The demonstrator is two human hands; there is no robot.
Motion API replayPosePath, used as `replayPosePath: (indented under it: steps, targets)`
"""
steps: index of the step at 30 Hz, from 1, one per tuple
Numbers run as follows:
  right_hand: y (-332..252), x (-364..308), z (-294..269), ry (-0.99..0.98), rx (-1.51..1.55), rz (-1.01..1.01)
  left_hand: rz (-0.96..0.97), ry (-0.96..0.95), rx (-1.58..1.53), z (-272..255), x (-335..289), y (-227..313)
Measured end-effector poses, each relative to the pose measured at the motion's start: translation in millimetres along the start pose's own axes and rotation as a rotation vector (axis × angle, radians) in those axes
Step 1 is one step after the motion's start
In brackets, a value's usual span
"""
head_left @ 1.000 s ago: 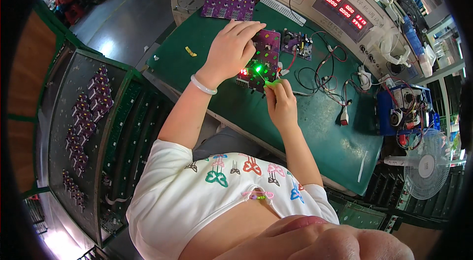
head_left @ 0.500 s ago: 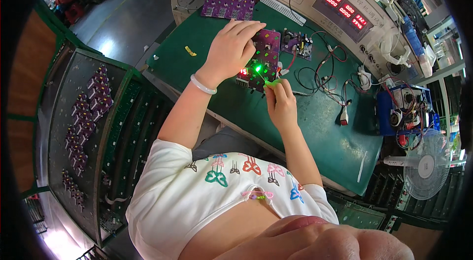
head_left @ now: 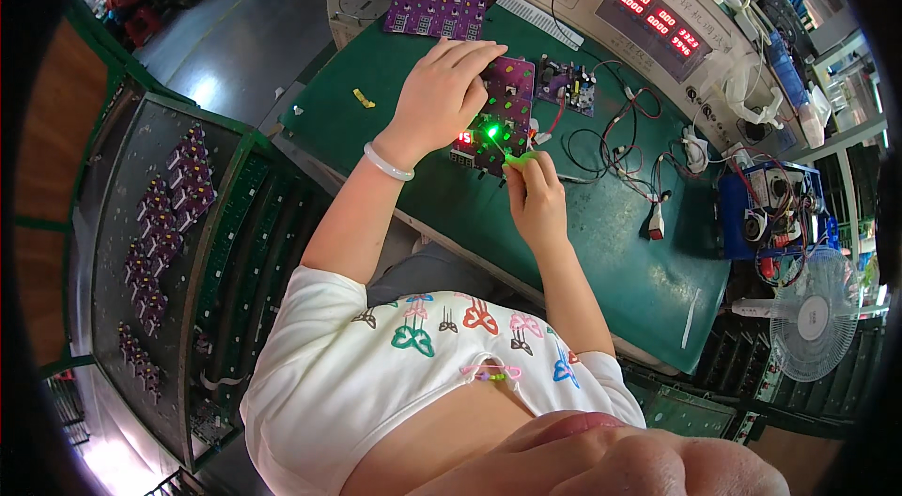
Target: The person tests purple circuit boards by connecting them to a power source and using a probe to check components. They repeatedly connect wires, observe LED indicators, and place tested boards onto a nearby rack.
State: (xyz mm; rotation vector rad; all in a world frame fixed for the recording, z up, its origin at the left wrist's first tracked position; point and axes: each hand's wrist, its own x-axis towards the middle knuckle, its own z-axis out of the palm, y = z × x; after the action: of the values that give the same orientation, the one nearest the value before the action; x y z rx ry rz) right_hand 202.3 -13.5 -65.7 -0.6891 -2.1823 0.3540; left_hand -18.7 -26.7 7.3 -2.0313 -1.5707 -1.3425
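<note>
A purple circuit board (head_left: 513, 92) lies on the green bench top, with a bright green light and a red digit display lit near its lower end. My left hand (head_left: 445, 94) rests over its left side, fingers stretched out across the upper part and the thumb bent inward. At the board's lower edge, my right hand (head_left: 536, 192) pinches what looks like a small green-handled screwdriver (head_left: 514, 160). Its thin tip points at the board beside the green light; whether it touches cannot be made out. To the right sits a second board (head_left: 567, 85), joined to wires.
A panel of joined purple boards (head_left: 434, 14) lies at the bench's far left. Loose cables (head_left: 615, 153) spread to the right, near a test machine (head_left: 601, 17) with red displays. A blue crate (head_left: 766, 209) and fan (head_left: 813, 316) stand right; a board-laden rack (head_left: 202, 242) stands left.
Both hands and the screwdriver stay in place. Only a digit on the machine's red display differs.
</note>
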Motion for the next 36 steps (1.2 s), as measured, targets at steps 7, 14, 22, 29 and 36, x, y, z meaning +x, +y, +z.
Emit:
replayPosePath:
  steps: [7,14,22,29,36]
  targets:
    - [-2.2,0.6,-0.7,0.0,-0.004,0.009,-0.013,-0.007,-0.011,-0.4,-0.5,-0.4]
    - [-3.6,2.0,-0.5,0.023,0.014,0.009,0.001,0.003,-0.01,-0.4,0.3,0.6]
    - [-1.8,0.1,-0.9,-0.007,-0.022,0.012,0.019,0.005,-0.004,-0.2,0.5,-0.1]
    - [0.5,-0.5,3.2,0.017,-0.067,-0.031,0.01,-0.001,-0.014,-1.4,1.1,-0.5]
    - [-2.1,-1.7,6.6,0.038,-0.08,-0.01,0.011,0.01,0.008,1.4,0.3,-1.4]
